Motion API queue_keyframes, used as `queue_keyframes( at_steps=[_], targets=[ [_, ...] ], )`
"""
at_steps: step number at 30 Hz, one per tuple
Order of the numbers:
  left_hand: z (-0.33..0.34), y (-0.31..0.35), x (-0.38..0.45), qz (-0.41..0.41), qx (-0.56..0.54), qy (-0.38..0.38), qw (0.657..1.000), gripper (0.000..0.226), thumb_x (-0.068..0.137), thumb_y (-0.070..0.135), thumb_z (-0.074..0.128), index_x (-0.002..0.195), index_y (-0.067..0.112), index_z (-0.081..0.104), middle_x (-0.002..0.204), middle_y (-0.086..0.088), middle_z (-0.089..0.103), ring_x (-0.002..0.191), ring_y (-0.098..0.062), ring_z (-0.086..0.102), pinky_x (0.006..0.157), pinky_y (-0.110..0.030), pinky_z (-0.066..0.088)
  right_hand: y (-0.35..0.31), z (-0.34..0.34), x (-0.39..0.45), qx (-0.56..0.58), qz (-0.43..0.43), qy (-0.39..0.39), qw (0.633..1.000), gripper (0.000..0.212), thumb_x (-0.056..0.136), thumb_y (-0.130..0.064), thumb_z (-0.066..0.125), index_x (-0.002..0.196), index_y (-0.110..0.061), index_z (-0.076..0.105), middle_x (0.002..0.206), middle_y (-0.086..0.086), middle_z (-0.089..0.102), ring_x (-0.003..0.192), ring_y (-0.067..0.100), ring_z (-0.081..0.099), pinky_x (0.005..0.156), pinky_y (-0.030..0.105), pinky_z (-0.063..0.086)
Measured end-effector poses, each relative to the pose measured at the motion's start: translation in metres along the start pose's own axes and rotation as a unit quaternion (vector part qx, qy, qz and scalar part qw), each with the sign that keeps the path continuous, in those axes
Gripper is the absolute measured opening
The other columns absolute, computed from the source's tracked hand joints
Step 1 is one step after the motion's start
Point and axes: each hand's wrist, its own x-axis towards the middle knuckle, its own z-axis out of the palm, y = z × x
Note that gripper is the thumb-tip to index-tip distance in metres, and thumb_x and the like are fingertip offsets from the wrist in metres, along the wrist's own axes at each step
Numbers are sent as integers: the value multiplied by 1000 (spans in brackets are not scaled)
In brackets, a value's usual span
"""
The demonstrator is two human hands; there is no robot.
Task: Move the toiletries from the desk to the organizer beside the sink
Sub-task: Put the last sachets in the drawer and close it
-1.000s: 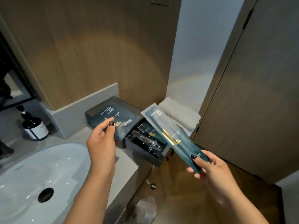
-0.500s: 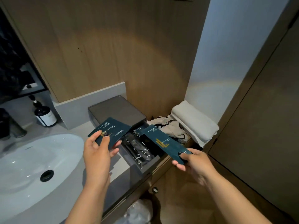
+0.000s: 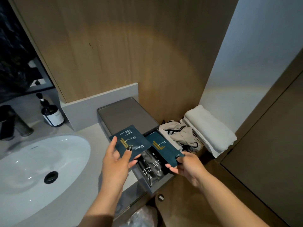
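Note:
A grey organizer (image 3: pixel 124 115) stands on the counter right of the sink, its lower drawer (image 3: pixel 161 184) pulled open toward me. Two black toothbrush packets (image 3: pixel 153 167) lie in the drawer. My left hand (image 3: pixel 116 161) pinches a square dark-teal shower cap packet (image 3: pixel 129 142) just above the drawer's left side. My right hand (image 3: pixel 186 166) grips the near end of a long dark-teal packet (image 3: pixel 162 148) with a gold logo, its far end angled down into the drawer's right side.
A white oval sink (image 3: pixel 37 167) fills the left, with a dark soap bottle (image 3: pixel 51 114) and a faucet (image 3: pixel 14 123) behind it. A folded white towel (image 3: pixel 211 130) and crumpled beige cloth (image 3: pixel 182 136) lie right of the organizer. A plastic bag (image 3: pixel 142 217) sits below.
Both hands have come down toward the open drawer. The long packet in my right hand has tipped lower into the drawer, and the shower cap packet has moved right over the drawer's left edge.

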Motion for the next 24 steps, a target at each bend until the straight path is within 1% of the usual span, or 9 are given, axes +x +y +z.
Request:
queue_keyframes(
  at_steps=[6, 11, 13, 15, 17, 19, 20, 22, 24],
  targets=[
    [11, -4, 7, -1, 7, -12, 1000, 69, 95, 8, 55, 151, 27, 20, 113, -1, 70, 81, -16, 74, 60, -19, 56, -2, 3, 11, -25, -4, -2, 1000, 26, 94, 12, 32, 103, -2, 52, 116, 29, 58, 91, 43, 66, 51, 29, 56],
    [35, -8, 17, -3, 15, -12, 1000, 68, 95, 8, 55, 151, 26, 21, 108, 0, 72, 80, -15, 74, 67, -24, 56, -9, 0, 27, -96, 1, -26, 995, 28, 91, 16, 32, 108, 1, 50, 113, 28, 56, 93, 46, 65, 58, 35, 57],
    [48, -10, 19, -1, 24, -13, 1000, 69, 95, 8, 55, 150, 28, 20, 110, -1, 72, 80, -15, 74, 63, -21, 57, -16, 0, 30, -132, 1, -35, 991, 26, 90, 17, 34, 100, -1, 50, 106, 25, 57, 91, 43, 64, 55, 33, 57],
    [58, -11, 18, 2, 31, -10, 999, 69, 95, 9, 55, 150, 31, 19, 112, -2, 71, 79, -15, 74, 61, -19, 56, -19, -4, 34, -206, -25, -34, 978, 26, 90, 15, 40, 98, -7, 50, 106, 21, 58, 87, 34, 65, 58, 33, 59],
    [65, -11, 19, 5, 34, -2, 999, 69, 95, 8, 55, 150, 32, 20, 114, -4, 70, 77, -16, 74, 58, -19, 55, -22, -9, 38, -329, -80, -29, 940, 28, 89, 8, 50, 109, -12, 50, 106, 11, 60, 83, 19, 64, 70, 33, 60],
    [70, -15, 21, 2, 30, 13, 999, 70, 94, 6, 55, 150, 30, 20, 116, -9, 69, 75, -17, 74, 54, -18, 54, -29, -13, 38, -450, -136, -31, 882, 44, 88, -1, 59, 126, -16, 43, 106, 1, 56, 89, 10, 58, 79, 20, 52],
    [72, -17, 21, -1, 25, 21, 999, 71, 94, 4, 55, 150, 29, 21, 116, -10, 68, 74, -17, 74, 53, -17, 53, -33, -13, 36, -496, -168, -31, 851, 54, 87, -4, 62, 134, -17, 37, 114, -1, 52, 99, 10, 55, 84, 17, 47],
    [75, -21, 21, -9, 19, 34, 999, 70, 94, 2, 55, 150, 27, 22, 117, -13, 68, 71, -17, 74, 52, -17, 53, -38, -12, 33, -545, -230, -36, 805, 68, 85, -7, 66, 142, -19, 30, 133, 0, 37, 120, 15, 46, 98, 19, 41],
    [75, -27, 20, -14, 16, 49, 999, 70, 93, 1, 55, 150, 26, 23, 117, -14, 67, 69, -16, 73, 51, -17, 53, -42, -10, 30, -581, -281, -50, 762, 69, 83, -9, 67, 141, -21, 32, 137, 0, 29, 127, 18, 40, 105, 24, 39]
  ],
)
